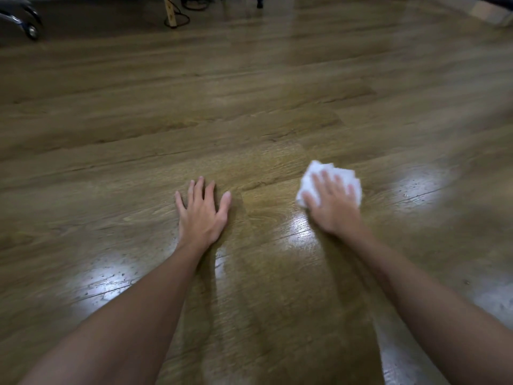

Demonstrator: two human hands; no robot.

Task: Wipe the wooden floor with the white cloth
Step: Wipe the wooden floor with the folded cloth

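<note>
The wooden floor (249, 107) fills the view, brown planks with shiny light patches. A crumpled white cloth (313, 176) lies on it right of centre. My right hand (333, 207) presses flat on top of the cloth, fingers spread over it, and looks blurred. My left hand (201, 212) rests palm down on the bare floor to the left of the cloth, fingers apart, holding nothing.
A chair base with castor wheels (27, 23) stands at the far left. A pale wooden leg (170, 12) with dark cables beside it stands at the back. A cardboard box (488, 11) sits at the far right.
</note>
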